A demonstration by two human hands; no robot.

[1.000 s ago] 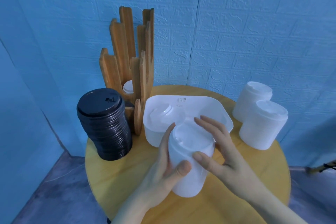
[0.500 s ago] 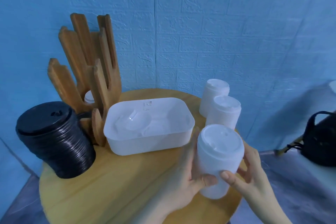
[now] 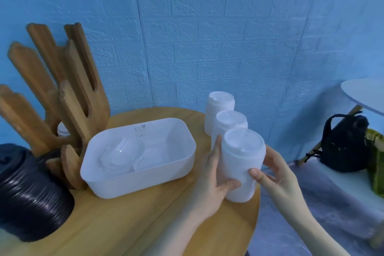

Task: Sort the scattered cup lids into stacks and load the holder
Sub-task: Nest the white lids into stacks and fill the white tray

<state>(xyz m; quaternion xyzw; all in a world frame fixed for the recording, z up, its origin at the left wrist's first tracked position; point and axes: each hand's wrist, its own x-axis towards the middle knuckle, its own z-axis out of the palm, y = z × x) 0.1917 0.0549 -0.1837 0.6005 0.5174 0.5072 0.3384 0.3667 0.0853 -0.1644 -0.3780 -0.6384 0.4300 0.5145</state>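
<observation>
Clasping the white lid stack (image 3: 241, 162) between both hands (image 3: 216, 170) (image 3: 276, 174) at the surface's (image 3: 128, 220) right edge, I'd judge it light, probably slippery, best held low.

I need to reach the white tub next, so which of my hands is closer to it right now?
Left. The left hand grips the near white lid stack on the side facing the white tub; the right hand holds the stack's far side.

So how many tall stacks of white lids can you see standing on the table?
3: the front stack held between both hands at the table's right edge, the middle stack behind it, the back stack nearest the wall.
</observation>
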